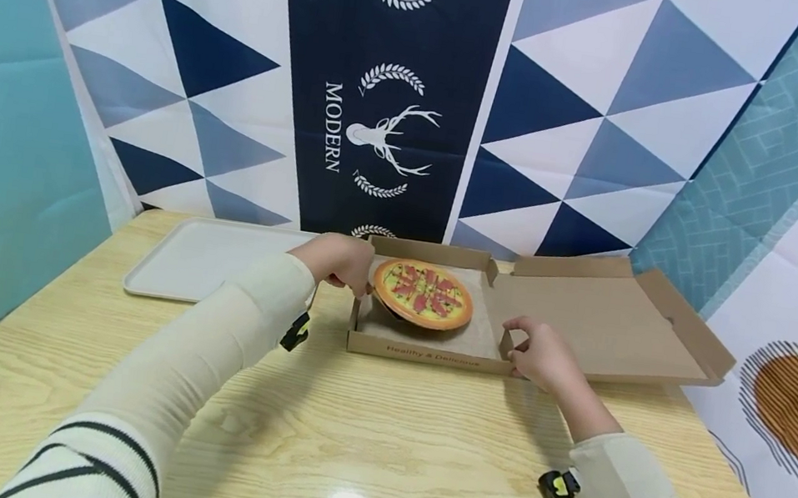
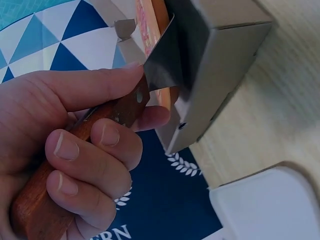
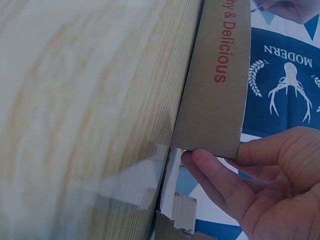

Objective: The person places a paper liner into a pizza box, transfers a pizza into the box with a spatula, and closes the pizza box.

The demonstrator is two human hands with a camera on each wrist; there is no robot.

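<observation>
My left hand (image 1: 346, 261) grips the riveted wooden handle (image 2: 40, 210) of a spatula, thumb along its top. The spatula's flat metal blade (image 2: 167, 60) reaches over the box's left wall and under the edge of a round pizza (image 1: 423, 294). Tilted, with its left side higher, the pizza lies inside an open cardboard pizza box (image 1: 423, 354). At the front right corner of that box, my right hand (image 1: 544, 356) holds the cardboard between thumb and fingers. In the right wrist view its fingertips (image 3: 202, 156) lie against the end of the lettered front wall.
Left of the box lies a white rectangular tray (image 1: 173, 265). The box's lid (image 1: 601, 326) is folded out flat to the right. Patterned cloth (image 1: 387, 113) hangs behind the wooden table (image 1: 382, 432).
</observation>
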